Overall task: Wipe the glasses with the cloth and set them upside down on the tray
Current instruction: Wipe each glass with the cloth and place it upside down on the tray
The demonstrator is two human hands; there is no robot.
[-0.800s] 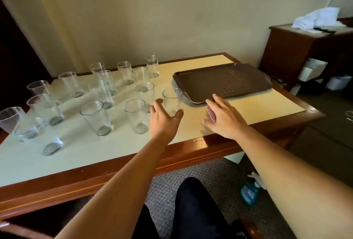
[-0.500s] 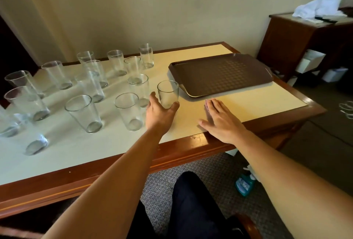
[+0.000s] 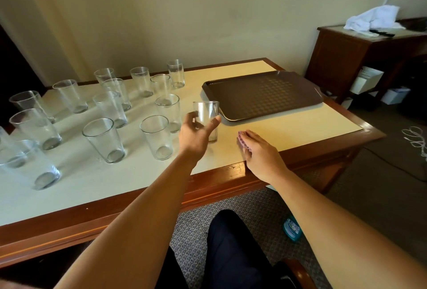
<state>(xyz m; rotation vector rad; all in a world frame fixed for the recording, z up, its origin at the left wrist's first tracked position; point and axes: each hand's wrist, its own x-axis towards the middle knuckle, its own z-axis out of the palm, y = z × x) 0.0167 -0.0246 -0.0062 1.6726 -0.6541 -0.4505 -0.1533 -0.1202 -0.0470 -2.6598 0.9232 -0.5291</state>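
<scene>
- The left hand point(image 3: 196, 135), at the centre of the frame, curls its fingers and thumb round a clear, straight-sided drinking glass point(image 3: 206, 117); the thumb lies across the glass's right side and the fingers show through it from the left.
- That held glass stands upright, mouth up, just left of the near left corner of the tray; whether its base touches the table or is raised a little cannot be told.
- The right hand point(image 3: 258, 150), lower right of centre, lies palm down at the table's near edge with its fingers straight and together, pressing on a small pinkish-purple cloth point(image 3: 242, 141), of which only a strip peeks out on the hand's left side.
- The dark brown rectangular plastic tray point(image 3: 263, 94) with a dimpled floor sits in the upper right of the table, near both hands.
- Many other clear glass tumblers point(image 3: 104, 139) stand upright, mouth up, over the left half of the frame, some straight and some tapered.
- The wooden table with a pale cream top point(image 3: 288, 127) has a red-brown rim running across the lower part of the frame.
- A dark wooden side cabinet point(image 3: 342, 57) at the upper right carries a crumpled white cloth point(image 3: 374, 18).
- A blue bottle point(image 3: 291, 228) lies on the patterned carpet at the lower right, beside the right forearm.
</scene>
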